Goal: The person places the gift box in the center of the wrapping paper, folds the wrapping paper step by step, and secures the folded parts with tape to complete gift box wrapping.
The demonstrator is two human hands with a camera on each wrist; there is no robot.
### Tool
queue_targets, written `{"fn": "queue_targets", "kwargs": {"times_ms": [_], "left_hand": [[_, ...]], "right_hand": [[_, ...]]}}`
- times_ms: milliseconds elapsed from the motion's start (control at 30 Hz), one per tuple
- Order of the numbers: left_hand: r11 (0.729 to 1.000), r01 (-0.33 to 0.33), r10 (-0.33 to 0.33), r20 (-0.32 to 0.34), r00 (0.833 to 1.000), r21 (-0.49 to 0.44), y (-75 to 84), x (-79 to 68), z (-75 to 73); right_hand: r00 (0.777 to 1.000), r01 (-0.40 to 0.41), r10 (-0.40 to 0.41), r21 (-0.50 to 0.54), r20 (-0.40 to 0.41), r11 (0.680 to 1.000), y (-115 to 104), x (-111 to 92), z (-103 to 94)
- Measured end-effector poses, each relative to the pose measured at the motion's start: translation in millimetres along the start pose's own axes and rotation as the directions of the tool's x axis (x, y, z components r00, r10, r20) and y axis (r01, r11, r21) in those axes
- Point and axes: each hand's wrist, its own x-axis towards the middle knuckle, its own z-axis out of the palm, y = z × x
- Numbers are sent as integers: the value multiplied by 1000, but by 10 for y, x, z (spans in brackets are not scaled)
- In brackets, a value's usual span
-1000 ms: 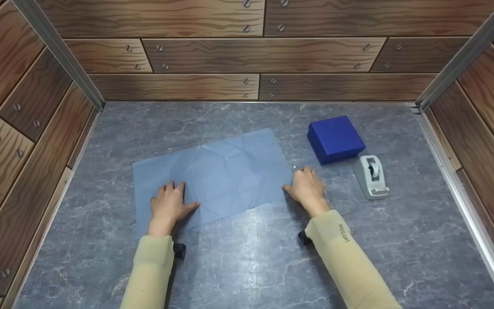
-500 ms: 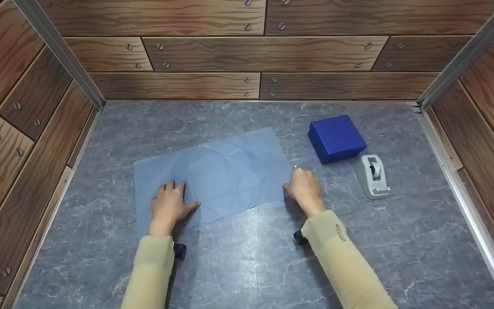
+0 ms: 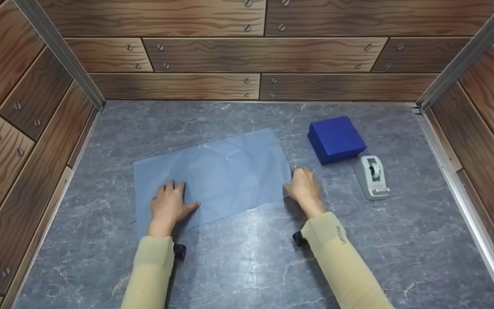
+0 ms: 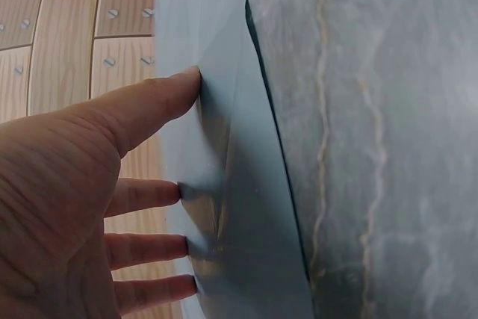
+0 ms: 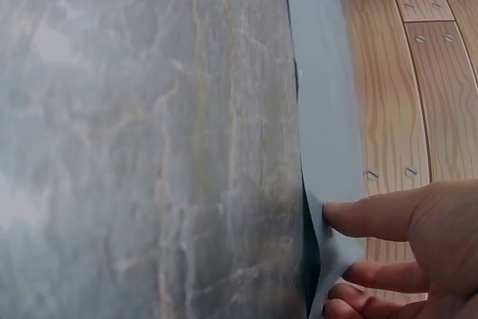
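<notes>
A creased light-blue sheet of paper lies slanted on the grey marbled table. My left hand rests on its left part, fingers spread and straight, with the fingertips touching the surface in the left wrist view. At the sheet's right edge, my right hand pinches the paper between thumb and curled fingers. In the right wrist view, the paper's edge bends up a little where the thumb presses it.
A dark blue box stands behind and to the right of my right hand. A pale grey tape dispenser sits in front of that box. Wood-patterned walls enclose the table at the back and sides.
My right hand has shifted slightly left and its fingers have closed on the sheet's right edge, which now curves a little. My left hand has stayed in place.
</notes>
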Motion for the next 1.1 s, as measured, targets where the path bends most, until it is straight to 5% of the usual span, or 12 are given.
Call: {"fn": "queue_targets", "kwargs": {"times_ms": [500, 767, 933, 1100], "left_hand": [[997, -13, 13, -7, 1000, -81, -17, -3, 10], [990, 2, -11, -63, 998, -139, -190, -15, -97], [975, 139, -155, -81, 985, -174, -388, -18, -190], [915, 328, -336, 8, 942, -235, -570, -12, -269]], "right_hand": [[996, -25, 46, 246, -77, 969, 141, 63, -24], [995, -20, 45, 268, -90, 963, 156, 65, -36], [991, -2, 36, 253, -130, 967, 165, 38, -35], [987, 7, 31, 239, -156, 971, 168, 15, -35]]}}
